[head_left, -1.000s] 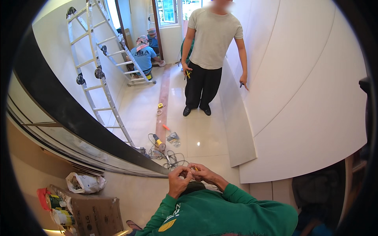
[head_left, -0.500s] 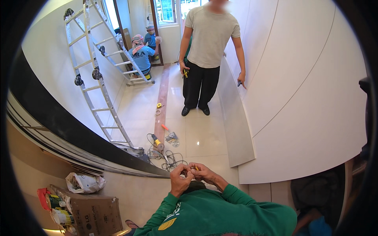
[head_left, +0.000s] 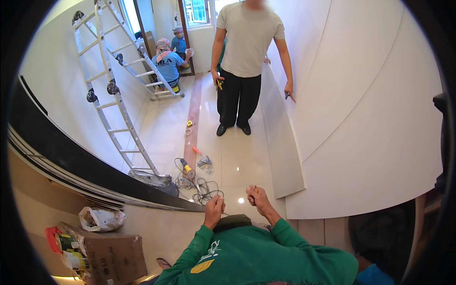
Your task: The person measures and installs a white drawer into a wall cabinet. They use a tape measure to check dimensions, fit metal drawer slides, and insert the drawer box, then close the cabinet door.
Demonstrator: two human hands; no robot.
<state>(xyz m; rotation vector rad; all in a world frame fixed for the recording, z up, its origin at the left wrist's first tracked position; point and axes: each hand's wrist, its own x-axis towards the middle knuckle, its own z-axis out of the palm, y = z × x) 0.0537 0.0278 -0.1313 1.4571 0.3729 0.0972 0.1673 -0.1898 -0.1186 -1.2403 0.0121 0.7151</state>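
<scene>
Curling its fingers, the right hand [head_left: 259, 199] is holding a small yellow item [head_left: 256, 190] above the floor [head_left: 244, 161]; the left hand [head_left: 214, 205] is pressing its fingers together, contents unclear. Slackening could be dropping it toward cords [head_left: 204, 191] by the floor's left edge.

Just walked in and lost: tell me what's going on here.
The person's right grip is closed around a small yellow item; what the left grip has, if anything, is unclear. The two are apart. Ahead, a standing co-worker holds a yellow tool. A power tool lies on the floor.
</scene>
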